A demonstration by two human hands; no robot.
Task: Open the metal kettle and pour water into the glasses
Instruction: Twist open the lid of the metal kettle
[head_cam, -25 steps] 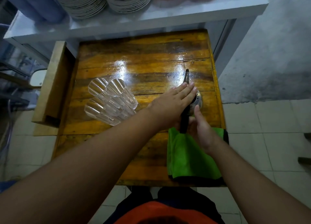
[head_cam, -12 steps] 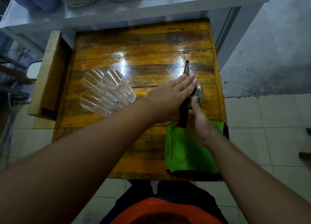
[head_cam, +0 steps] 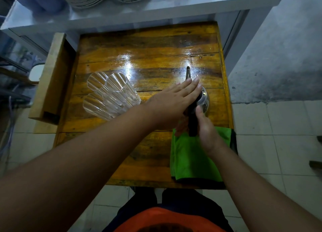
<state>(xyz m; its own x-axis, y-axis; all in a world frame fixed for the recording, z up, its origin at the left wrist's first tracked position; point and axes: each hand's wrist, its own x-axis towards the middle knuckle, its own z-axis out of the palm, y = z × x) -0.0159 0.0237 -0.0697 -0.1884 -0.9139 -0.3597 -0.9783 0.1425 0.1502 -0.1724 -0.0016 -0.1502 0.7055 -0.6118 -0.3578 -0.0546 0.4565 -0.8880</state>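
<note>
Metal kettle (head_cam: 203, 99) — shiny, black-handled

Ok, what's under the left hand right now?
The left hand lies flat over the metal kettle; only its right rim and black handle show. The lid is covered, so its state is unseen.

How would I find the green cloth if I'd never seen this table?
Start at the shiny yellow-brown wooden table. Look at its near right corner, beside the right hand. The folded bright green cloth with dark edging lies there, the only soft, green thing.
</note>
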